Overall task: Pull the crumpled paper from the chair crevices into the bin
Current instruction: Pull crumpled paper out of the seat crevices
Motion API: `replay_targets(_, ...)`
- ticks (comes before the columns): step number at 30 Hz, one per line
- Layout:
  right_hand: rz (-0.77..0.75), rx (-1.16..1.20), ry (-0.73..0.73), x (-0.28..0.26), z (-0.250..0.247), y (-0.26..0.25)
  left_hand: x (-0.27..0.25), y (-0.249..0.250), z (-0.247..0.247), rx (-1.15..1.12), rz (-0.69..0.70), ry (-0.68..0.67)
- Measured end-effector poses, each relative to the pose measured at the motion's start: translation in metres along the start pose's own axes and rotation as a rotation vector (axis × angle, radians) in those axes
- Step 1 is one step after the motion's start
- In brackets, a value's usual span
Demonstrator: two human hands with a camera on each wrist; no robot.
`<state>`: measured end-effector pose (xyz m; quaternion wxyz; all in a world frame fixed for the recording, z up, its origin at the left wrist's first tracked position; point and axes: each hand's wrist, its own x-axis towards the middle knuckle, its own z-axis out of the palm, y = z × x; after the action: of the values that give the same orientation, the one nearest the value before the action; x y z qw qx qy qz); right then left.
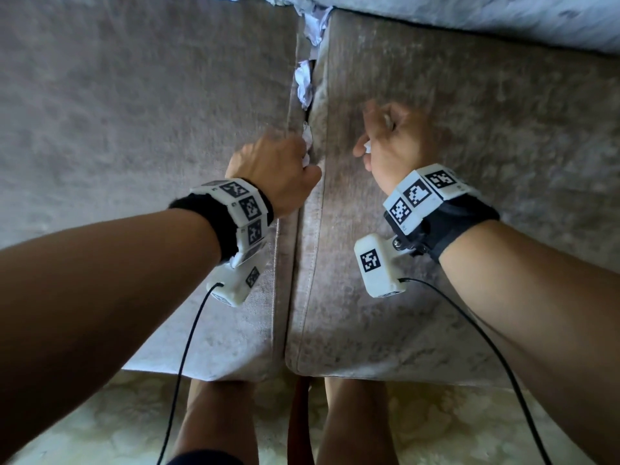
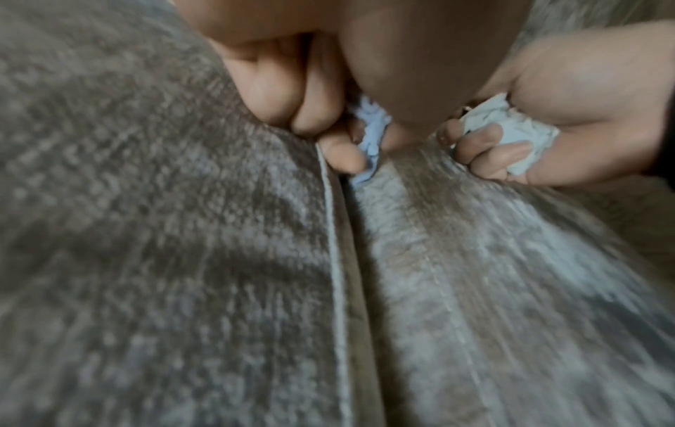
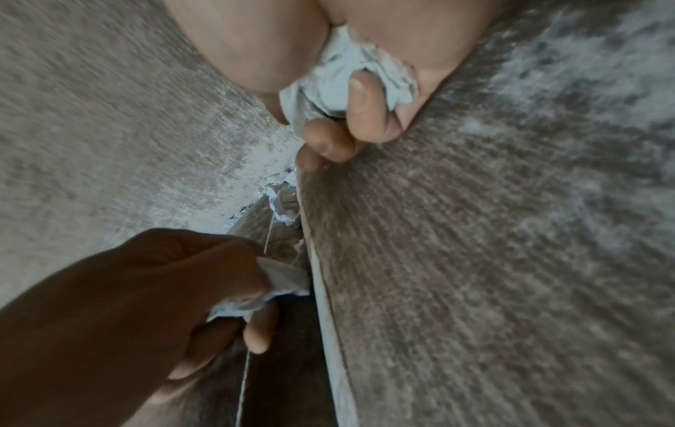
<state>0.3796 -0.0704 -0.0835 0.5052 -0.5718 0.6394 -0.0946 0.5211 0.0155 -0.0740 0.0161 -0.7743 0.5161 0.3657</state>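
1. Between the two seat cushions, at the crevice, the left hand has its fingers curled round a scrap of crumpled paper that sits partly down in the gap; draw it straight up along the seam so it does not tear.
2. Just beside it, over the right cushion, the right hand is closed round a wad of paper already free; keep that fist tight while the other pulls.
3. Further along the gap more paper is wedged, and another clump lies near the backrest; work towards them in turn.
4. No bin shows in any view, so look for it before carrying both handfuls off.
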Motion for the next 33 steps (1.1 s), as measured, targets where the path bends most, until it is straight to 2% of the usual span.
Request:
replay_targets(4, -0.002, -0.002, -0.005, 0.004, 0.011, -0.004, -0.01, -0.009, 0.001, -0.153, 0.025, -0.006)
replay_targets(11, -0.074, -0.159, -0.051, 0.001, 0.034, -0.028, -0.024, -0.027, -0.014, -0.39, -0.022, -0.031)
replay_targets(14, -0.089, -0.328, -0.073, 0.0, 0.039, -0.041, -0.029, -0.035, -0.019, -0.41, -0.062, -0.024)
replay_targets(22, -0.204, -0.823, -0.266, -0.001, 0.054, -0.04, -0.044, -0.06, -0.015, -0.514, -0.18, -0.029)
replay_targets(30, -0.171, -1.065, -0.233, 0.0, 0.073, -0.052, -0.051, -0.069, -0.015, -0.556, -0.243, -0.009)
replay_targets(33, -0.164, -1.085, -0.223, 0.002, 0.077, -0.053, -0.052, -0.069, -0.016, -0.563, -0.235, -0.014)
